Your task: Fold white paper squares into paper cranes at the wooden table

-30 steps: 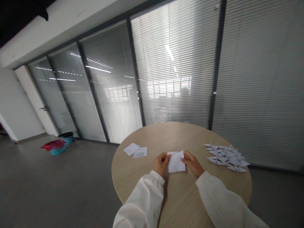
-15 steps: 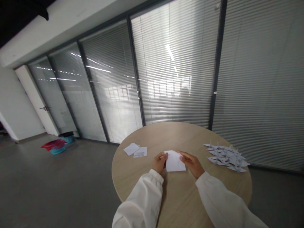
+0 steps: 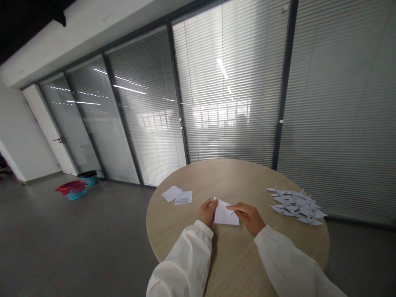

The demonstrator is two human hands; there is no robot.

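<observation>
A white sheet of paper (image 3: 225, 215) is held above the near middle of the round table (image 3: 235, 175). My left hand (image 3: 207, 211) pinches its left edge, thumb on top. On the right, my right hand (image 3: 248, 215) has its fingers on the sheet's upper right corner, which is folded inward. The fingers of that hand are closed on the corner, and the paper's underside is hidden. Several folded paper cranes (image 3: 295, 204) lie in a cluster on the right of the table. A few loose square papers (image 3: 172, 193) lie on the left, one with print on it.
Beyond the table stands a glass partition with blinds (image 3: 229, 90). On the floor at the left are a blue bin with a red liner (image 3: 72, 190) and a blue bin with a black liner (image 3: 89, 178), near a white door (image 3: 49, 130).
My right hand has moved inward and to the left, bending the sheet's upper right corner over. My left hand stays at the left edge.
</observation>
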